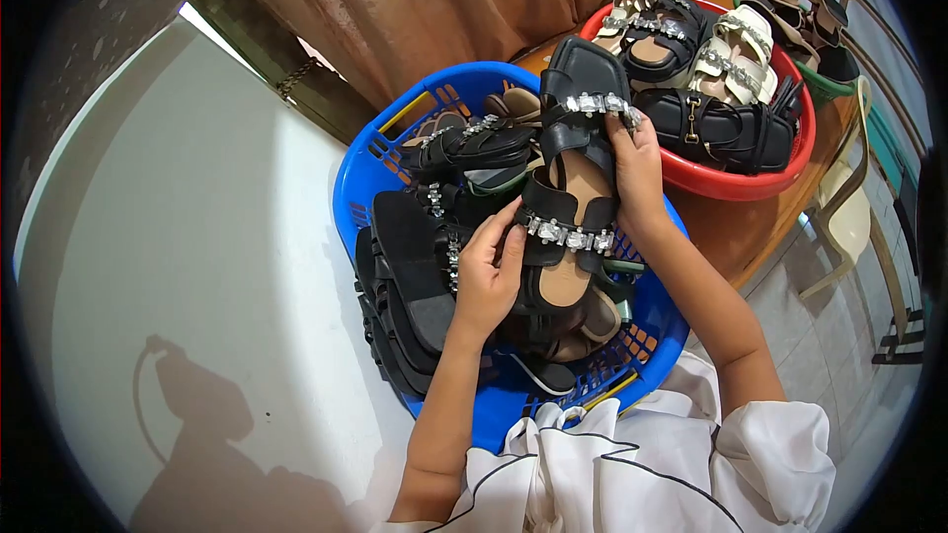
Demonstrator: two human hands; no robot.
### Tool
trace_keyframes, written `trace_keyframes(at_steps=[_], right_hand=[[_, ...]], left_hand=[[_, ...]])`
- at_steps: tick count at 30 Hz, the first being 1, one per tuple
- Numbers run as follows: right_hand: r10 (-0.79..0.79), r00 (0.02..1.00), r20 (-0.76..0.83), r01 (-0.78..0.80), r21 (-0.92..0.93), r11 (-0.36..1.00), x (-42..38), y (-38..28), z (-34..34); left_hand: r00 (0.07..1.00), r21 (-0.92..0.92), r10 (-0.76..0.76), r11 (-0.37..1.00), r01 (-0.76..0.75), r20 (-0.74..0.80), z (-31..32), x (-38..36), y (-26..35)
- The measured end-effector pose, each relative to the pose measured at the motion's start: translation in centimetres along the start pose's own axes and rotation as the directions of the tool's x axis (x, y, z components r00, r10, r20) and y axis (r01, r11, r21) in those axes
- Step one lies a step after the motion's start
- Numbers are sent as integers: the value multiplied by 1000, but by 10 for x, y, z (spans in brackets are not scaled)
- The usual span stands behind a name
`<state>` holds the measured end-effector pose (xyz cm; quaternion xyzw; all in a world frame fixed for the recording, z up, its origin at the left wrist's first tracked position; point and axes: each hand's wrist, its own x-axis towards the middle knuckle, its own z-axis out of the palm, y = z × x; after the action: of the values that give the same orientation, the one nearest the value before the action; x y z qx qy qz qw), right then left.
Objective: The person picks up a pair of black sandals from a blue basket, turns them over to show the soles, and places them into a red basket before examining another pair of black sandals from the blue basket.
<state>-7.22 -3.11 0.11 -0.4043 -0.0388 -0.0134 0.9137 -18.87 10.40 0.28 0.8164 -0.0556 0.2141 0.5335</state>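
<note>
On the far left lies a wide white floor [188,237], with a dark shadow on its near part. Next comes a blue basket [367,173] full of black sandals (some lie upside down, showing flat black soles [410,266]). One sandal with shiny stones [472,143] lies at the far side of the basket.

The left hand [489,276] is over the middle of the blue basket. Its grip is closed on the near end of a black sandal [573,188], with the fingers curled around the edge by the lower strap of stones. The sandal is held up just above the pile, with its square toe pointing far away.

The right hand [637,168] has its grip closed on the same sandal, on the right side near the upper strap of stones. Its fingertips touch the stones.

Further right and farther away sits a red basket [750,183] on a brown worktop [731,232]. It holds black and cream sandals. A green basket [825,89] with more shoes shows behind it. Near the bottom is the person's white clothing [642,464].
</note>
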Motion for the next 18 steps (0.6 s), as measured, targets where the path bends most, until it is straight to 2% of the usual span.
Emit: trace_keyframes(at_steps=[3, 4, 6, 10, 12, 13, 16, 17, 18], right_hand=[[-2, 1000, 4, 2, 7, 1000, 0, 1, -1], [1, 1000, 12, -1, 15, 1000, 0, 2, -2], [2, 999, 32, 1, -110, 994, 5, 2, -8], [-34, 999, 11, 35, -395, 918, 9, 8, -14], [-98, 994, 42, 107, -344, 933, 8, 9, -12], [-130, 990, 58, 142, -318, 937, 6, 10, -10], [-16, 999, 28, 16, -13, 1000, -3, -4, 2], [70, 995, -68, -66, 63, 996, -2, -5, 3], [92, 993, -80, -79, 157, 984, 3, 0, 0]], left_hand=[[996, 217, 77, 973, -85, 44, -2, 0, 10], [997, 240, 35, 970, -49, 64, -4, 0, 12], [994, 285, -53, 958, 24, 96, -5, 0, 16], [994, 395, 61, 914, -93, 92, -5, 1, 21], [987, 399, 131, 903, -158, 94, -7, 2, 19], [993, 376, 72, 921, -104, 98, -9, 2, 20], [988, 270, 126, 952, -147, 91, -15, 3, 17], [988, 204, 129, 969, -143, 80, -15, 3, 19], [987, 138, 142, 979, -150, 70, -13, 3, 17]])
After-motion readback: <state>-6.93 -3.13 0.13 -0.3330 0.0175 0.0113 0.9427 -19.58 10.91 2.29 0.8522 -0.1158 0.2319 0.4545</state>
